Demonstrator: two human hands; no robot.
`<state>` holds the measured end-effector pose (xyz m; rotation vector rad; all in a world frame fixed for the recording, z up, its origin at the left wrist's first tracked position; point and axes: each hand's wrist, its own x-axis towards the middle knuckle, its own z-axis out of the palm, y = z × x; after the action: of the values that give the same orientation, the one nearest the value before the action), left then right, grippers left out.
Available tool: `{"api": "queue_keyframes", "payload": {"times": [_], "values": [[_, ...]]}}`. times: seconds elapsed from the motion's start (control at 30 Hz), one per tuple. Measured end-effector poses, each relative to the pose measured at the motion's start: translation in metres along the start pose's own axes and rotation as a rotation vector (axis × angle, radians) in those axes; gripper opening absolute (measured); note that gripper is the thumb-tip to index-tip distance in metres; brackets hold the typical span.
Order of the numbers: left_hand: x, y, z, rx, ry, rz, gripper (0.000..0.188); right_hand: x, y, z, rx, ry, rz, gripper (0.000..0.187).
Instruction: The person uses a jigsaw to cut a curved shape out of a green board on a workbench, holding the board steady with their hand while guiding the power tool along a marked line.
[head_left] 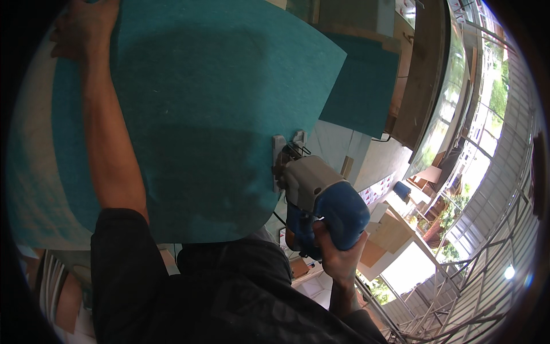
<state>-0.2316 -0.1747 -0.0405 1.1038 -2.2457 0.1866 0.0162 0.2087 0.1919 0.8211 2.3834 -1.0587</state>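
A large teal-green panel [206,92] with a rounded near corner lies in front of me. At the far left, partly cut off by the picture's rim, my left hand [89,28] rests by the panel's left edge, fingers apart. My right hand [342,255] is wrapped around the handle of a blue and grey jigsaw [327,192]. The saw's metal base plate sits on the panel's right edge, just above the rounded corner. Its blade is hidden from this view.
A second teal board [364,86] lies beyond the panel's right edge. Below the left side of the panel is a pale, teal-smeared sheet [34,166]. A brown wooden beam [421,74] stands at the right. A dark cord [279,218] shows beside the saw.
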Motion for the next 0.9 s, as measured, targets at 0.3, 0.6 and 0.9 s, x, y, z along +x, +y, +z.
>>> {"api": "queue_keyframes", "payload": {"times": [0.3,0.6,0.9], "values": [[0.008,0.002,-0.011,0.125,-0.104,0.017,0.068,0.002,-0.002,-0.004,0.011,-0.003,0.017,0.019],[0.008,0.005,-0.013,0.12,-0.091,0.023,0.063,0.004,-0.003,-0.006,-0.009,-0.017,0.014,0.02],[0.007,0.003,-0.01,0.104,-0.086,0.027,0.064,0.006,-0.007,-0.005,-0.022,-0.011,0.022,0.02]]}}
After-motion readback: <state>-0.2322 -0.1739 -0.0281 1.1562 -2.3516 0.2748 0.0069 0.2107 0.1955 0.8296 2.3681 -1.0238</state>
